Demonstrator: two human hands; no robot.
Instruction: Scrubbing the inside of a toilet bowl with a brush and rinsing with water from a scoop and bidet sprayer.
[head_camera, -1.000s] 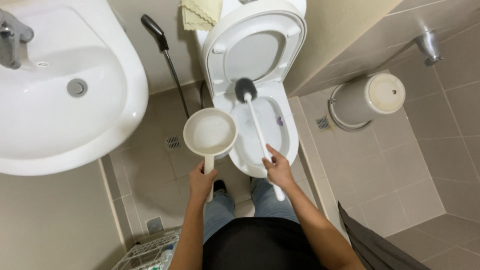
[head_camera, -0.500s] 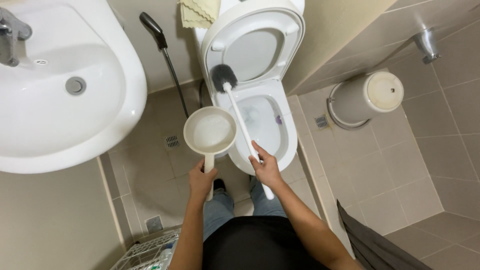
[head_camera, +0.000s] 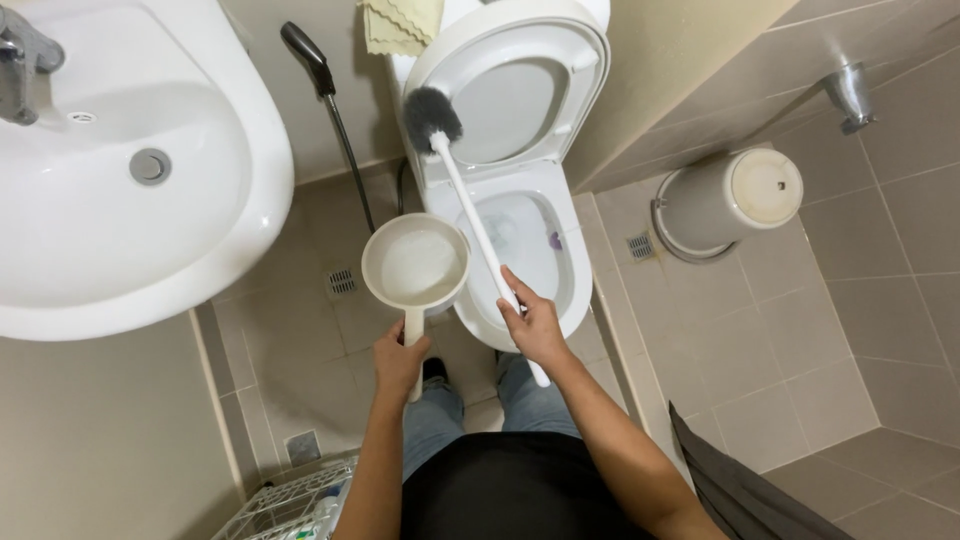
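My left hand (head_camera: 399, 357) grips the handle of a white water dipper (head_camera: 415, 266), held level over the floor just left of the toilet bowl (head_camera: 525, 250). My right hand (head_camera: 535, 325) is closed on the white handle of a toilet brush, whose grey bristle head (head_camera: 431, 113) is raised in front of the lifted seat and lid (head_camera: 520, 90). The brush shaft slants from the bowl's near rim up to the left. Water and a small purple object sit in the bowl.
A white sink (head_camera: 120, 190) juts out at left. A bidet sprayer (head_camera: 318, 75) hangs on the wall, a yellow cloth (head_camera: 400, 25) sits above the tank. A lidded bin (head_camera: 725, 200) stands right of the toilet. A wire rack (head_camera: 285, 505) is at bottom left.
The brush head has risen out of the bowl and swung up and to the left, in front of the raised lid. The dipper stays almost where it was.
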